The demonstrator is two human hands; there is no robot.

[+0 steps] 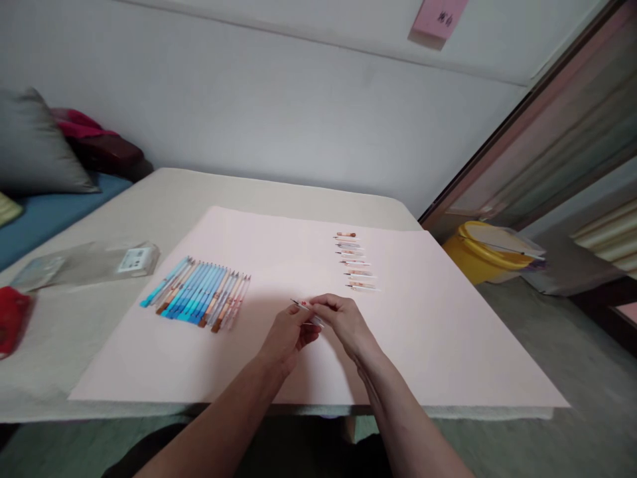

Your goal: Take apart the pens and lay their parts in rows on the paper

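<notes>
Both my hands meet over the middle of a pale pink sheet (428, 332) on the table. My left hand (287, 335) and my right hand (343, 322) are closed in a pinch on one thin pen (306, 308) whose dark tip points left. To the left lies a tight row of several pens (199, 295), blue and pinkish, side by side. Further back, right of centre, several short pen parts (355, 262) lie in a column.
A clear plastic packet (84, 264) with a white label lies on the table at the left, by a red object (10, 318). A grey cushion (34, 143) sits on a blue seat beyond. A yellow bucket (472, 255) stands on the floor at right.
</notes>
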